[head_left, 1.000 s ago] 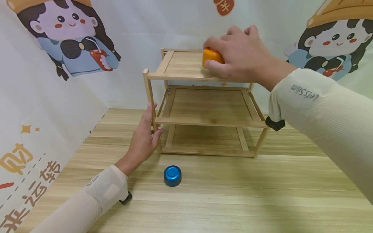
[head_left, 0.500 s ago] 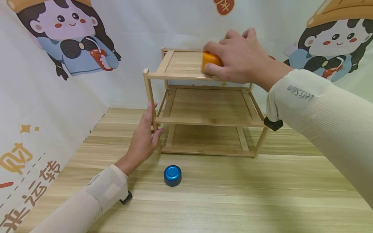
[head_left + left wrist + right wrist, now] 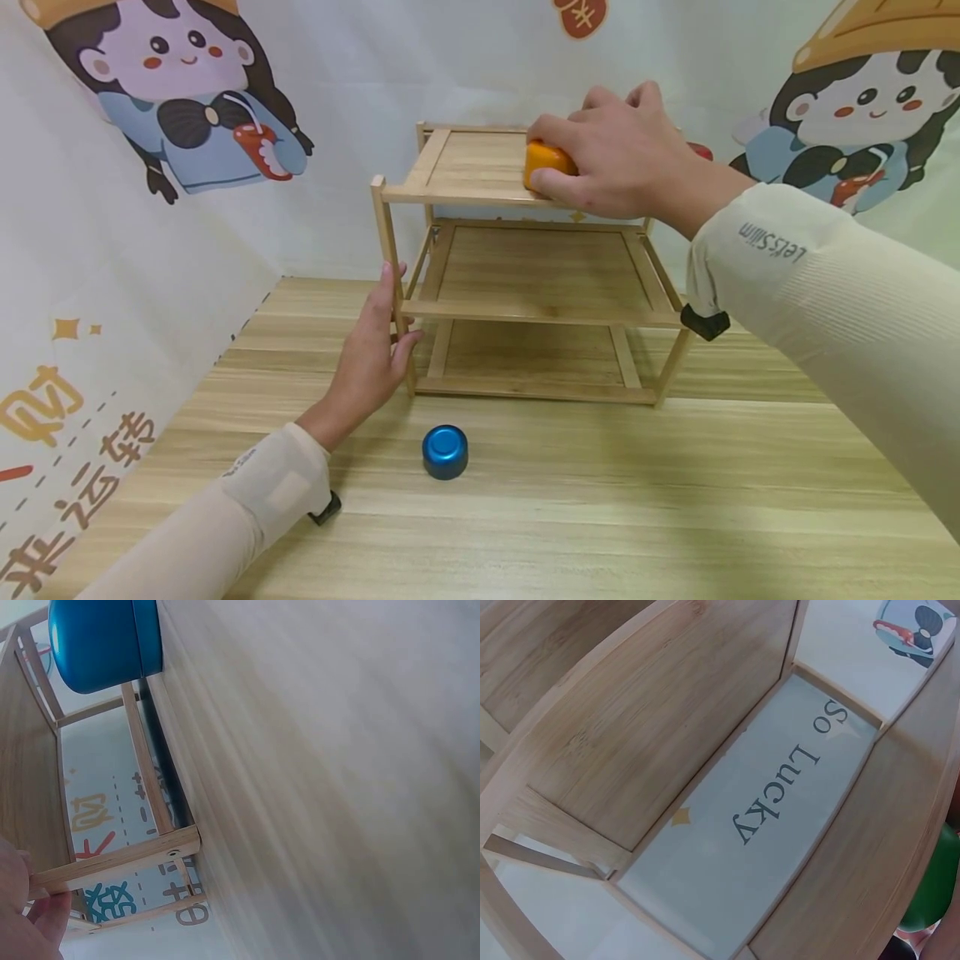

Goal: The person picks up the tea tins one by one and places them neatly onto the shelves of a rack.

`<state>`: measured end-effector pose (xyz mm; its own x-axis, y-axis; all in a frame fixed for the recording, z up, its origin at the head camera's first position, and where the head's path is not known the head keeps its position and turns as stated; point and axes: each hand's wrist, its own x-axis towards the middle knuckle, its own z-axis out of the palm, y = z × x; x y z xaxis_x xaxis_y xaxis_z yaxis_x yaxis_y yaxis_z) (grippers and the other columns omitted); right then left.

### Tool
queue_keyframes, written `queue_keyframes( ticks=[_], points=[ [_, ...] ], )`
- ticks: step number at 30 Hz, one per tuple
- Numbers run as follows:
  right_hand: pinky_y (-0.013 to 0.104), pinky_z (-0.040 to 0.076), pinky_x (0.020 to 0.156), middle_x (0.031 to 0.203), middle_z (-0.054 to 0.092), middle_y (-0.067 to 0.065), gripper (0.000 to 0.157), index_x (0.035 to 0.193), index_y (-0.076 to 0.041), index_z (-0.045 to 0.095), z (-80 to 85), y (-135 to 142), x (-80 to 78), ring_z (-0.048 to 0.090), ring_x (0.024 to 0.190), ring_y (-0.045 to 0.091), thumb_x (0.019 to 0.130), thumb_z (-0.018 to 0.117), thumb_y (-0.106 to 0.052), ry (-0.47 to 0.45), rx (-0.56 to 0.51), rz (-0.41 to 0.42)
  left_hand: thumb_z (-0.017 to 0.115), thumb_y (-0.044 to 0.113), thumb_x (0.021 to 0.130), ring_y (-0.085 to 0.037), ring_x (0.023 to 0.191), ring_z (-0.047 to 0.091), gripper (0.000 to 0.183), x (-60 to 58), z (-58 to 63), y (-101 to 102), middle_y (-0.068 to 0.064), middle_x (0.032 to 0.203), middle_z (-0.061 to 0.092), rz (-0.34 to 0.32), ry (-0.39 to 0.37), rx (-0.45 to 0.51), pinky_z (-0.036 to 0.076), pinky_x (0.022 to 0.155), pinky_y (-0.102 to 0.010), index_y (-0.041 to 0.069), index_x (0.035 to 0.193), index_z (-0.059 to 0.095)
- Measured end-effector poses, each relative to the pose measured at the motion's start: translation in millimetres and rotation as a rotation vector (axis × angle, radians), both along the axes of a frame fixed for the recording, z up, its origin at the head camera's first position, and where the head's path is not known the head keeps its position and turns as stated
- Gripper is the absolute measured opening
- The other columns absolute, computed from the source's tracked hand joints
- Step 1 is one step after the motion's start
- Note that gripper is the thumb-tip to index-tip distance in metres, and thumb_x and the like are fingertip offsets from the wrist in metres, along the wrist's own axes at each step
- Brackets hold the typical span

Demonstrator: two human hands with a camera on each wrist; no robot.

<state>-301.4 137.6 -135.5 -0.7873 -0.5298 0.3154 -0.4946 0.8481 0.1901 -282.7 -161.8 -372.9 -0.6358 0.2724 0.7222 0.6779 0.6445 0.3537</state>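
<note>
My right hand (image 3: 618, 162) grips a glossy orange rounded object (image 3: 547, 165) at the top board of a wooden three-tier shelf rack (image 3: 543, 312). The palm and fingers hide much of that object, and its contact with the board is unclear. My left hand (image 3: 367, 358) holds the rack's front left post, thumb in front and fingers behind. In the left wrist view, its fingertips (image 3: 54, 919) show around the wood. In front of the rack, a small round blue metallic container (image 3: 445, 452) stands on the table; a seam runs around it in the left wrist view.
Part of a red thing (image 3: 701, 151) shows behind the right wrist. At the right wrist view's edge is a green rounded thing (image 3: 934, 885), partly cut off. A printed white cloth (image 3: 345, 92) hangs behind the rack. The table (image 3: 540, 508) extends in front.
My right hand has lowered slightly with the orange object. Behind the wrist, the red thing has come into view. My left hand stays on the post, and the blue container has not moved.
</note>
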Motion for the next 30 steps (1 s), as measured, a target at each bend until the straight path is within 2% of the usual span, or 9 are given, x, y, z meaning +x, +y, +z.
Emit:
queue_keyframes(
  ticks=[11,16,22,25,30],
  points=[
    [0.062,0.029,0.093,0.115,0.069,0.006,0.054,0.135,-0.026,0.054,-1.2,-0.1,0.6,0.044,0.114,0.032,0.099,0.031,-0.057,0.013,-0.019,-0.001,0.069,-0.004,0.093,-0.034,0.108,0.068,0.105,-0.7,-0.1,0.8,-0.005,0.169,0.025,-0.003,-0.003,0.002,0.065,0.084,-0.044,0.019,0.165,-0.002],
    [0.063,0.03,0.093,0.12,0.069,0.006,0.058,0.142,-0.028,0.052,-0.5,0.1,1.2,0.045,0.116,0.032,0.098,0.031,-0.06,0.017,-0.031,-0.001,0.07,-0.005,0.093,-0.034,0.108,0.068,0.105,-0.5,-0.1,0.6,-0.005,0.169,0.025,-0.006,0.003,0.006,0.065,0.084,-0.044,0.019,0.165,-0.002],
    [0.069,0.027,0.101,0.107,0.066,0.007,0.063,0.152,-0.029,0.045,10.4,7.1,4.7,0.042,0.125,0.033,0.1,0.03,-0.061,0.034,-0.052,-0.016,0.069,-0.005,0.093,-0.033,0.108,0.067,0.105,-0.5,-0.3,0.5,-0.004,0.169,0.025,-0.009,-0.005,0.011,0.065,0.084,-0.044,0.019,0.165,-0.002],
    [0.069,0.026,0.104,0.109,0.064,0.01,0.064,0.153,-0.027,0.043,17.6,12.8,7.7,0.04,0.129,0.035,0.102,0.03,-0.062,0.062,-0.065,-0.026,0.069,-0.004,0.093,-0.033,0.107,0.067,0.105,-0.2,-0.2,0.4,-0.005,0.169,0.026,-0.006,-0.001,0.006,0.065,0.084,-0.043,0.02,0.165,-0.003],
    [0.067,0.026,0.103,0.11,0.066,0.011,0.061,0.15,-0.024,0.047,22.3,22.0,17.2,0.041,0.127,0.034,0.101,0.035,-0.058,0.134,-0.124,0.007,0.069,-0.005,0.093,-0.032,0.106,0.067,0.105,-0.4,-0.3,0.5,-0.006,0.169,0.026,-0.005,0.01,0.001,0.065,0.084,-0.042,0.019,0.165,-0.003]
  ],
)
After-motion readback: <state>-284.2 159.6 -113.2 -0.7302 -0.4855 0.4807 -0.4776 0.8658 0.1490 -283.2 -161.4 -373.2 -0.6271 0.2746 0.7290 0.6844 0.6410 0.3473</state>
